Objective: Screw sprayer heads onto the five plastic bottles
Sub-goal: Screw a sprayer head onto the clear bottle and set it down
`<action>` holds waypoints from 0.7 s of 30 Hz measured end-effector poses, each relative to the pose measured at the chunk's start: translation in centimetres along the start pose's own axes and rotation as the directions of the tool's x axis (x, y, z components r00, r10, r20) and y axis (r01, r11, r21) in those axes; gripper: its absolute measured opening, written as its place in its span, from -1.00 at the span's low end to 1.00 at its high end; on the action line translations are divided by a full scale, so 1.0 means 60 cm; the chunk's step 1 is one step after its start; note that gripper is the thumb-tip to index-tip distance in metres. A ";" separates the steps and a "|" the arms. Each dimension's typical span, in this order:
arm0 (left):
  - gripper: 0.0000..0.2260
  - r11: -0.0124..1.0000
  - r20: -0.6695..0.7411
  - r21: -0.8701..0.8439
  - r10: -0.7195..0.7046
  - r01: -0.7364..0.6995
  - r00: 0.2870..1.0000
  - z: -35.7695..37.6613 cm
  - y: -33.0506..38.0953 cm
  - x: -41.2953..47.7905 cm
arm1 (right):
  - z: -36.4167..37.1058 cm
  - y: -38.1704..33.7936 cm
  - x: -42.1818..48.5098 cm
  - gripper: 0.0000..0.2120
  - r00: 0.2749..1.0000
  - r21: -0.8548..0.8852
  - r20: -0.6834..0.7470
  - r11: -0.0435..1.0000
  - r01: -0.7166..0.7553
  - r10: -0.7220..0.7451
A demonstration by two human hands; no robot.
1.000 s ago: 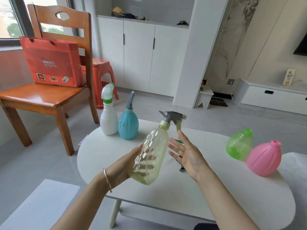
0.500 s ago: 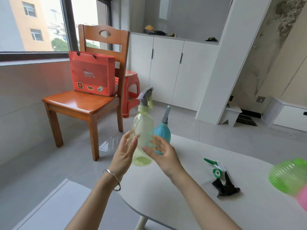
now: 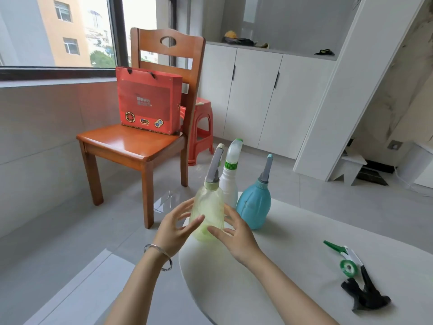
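Note:
A pale yellow-green clear bottle [image 3: 208,207] with a grey sprayer head [image 3: 214,170] stands upright at the left edge of the white table [image 3: 269,289]. My left hand [image 3: 173,228] cups its left side and my right hand [image 3: 236,233] its right side, fingertips spread across its front. Just behind it stand a white bottle [image 3: 228,184] with a green-collared sprayer and a blue bottle [image 3: 254,207] with a grey sprayer. Two loose sprayer heads lie at the right of the table, one green and white [image 3: 346,261] and one black [image 3: 365,296].
A wooden chair [image 3: 136,141] carrying a red gift bag [image 3: 147,99] stands on the floor beyond the table's left edge. A red plastic stool [image 3: 201,127] is behind the chair. White cabinets line the far wall.
The yellow-green bottle went from tilted in the air to upright beside the white and blue bottles at the table's left edge. My view turned left, so the green and pink bottles left the frame.

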State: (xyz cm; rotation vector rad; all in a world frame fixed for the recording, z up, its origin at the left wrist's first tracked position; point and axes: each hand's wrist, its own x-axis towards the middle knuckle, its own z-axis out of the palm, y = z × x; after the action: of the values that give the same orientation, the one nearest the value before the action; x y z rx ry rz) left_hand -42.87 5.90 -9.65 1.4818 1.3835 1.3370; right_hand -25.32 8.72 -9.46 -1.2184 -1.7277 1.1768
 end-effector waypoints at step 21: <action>-0.50 0.999 -0.003 -0.024 -0.041 0.041 0.999 0.037 -0.009 0.022 | 0.009 0.033 0.018 -0.40 0.990 0.027 -0.137 0.999 0.034 -0.030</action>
State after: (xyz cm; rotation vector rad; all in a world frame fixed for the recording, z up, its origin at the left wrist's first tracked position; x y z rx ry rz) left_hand -41.01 7.64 -10.37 1.4280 1.3879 1.3270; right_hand -25.56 9.87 -11.45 -1.2200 -1.6176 1.0715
